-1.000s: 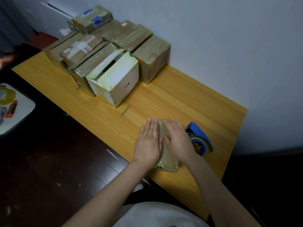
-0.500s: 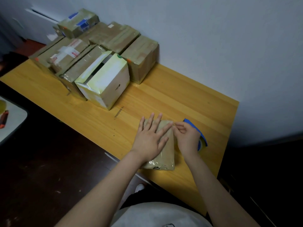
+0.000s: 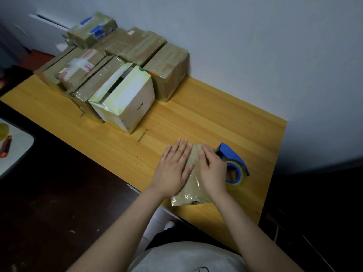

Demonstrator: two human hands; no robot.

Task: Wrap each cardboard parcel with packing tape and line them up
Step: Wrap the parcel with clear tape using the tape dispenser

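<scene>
Parcel (image 3: pixel 193 195) wrapped in tape lies under my left hand (image 3: pixel 172 171) and right hand (image 3: pixel 213 171), both pressing flat-fingered; blue tape dispenser (image 3: pixel 232 154) just beside.

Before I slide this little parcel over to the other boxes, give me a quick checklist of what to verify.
1. Hands on the small parcel: ok. The left hand and right hand lie flat on it, fingers straight.
2. Tape smoothed down: cannot tell. The hands cover most of it, though the near end looks glossy.
3. Tape dispenser out of the way: ok. It sits on the right, off the route.
4. Route across the table to the white box: ok, bare wood between.
5. White box closed: not ok, its top gapes open.
</scene>
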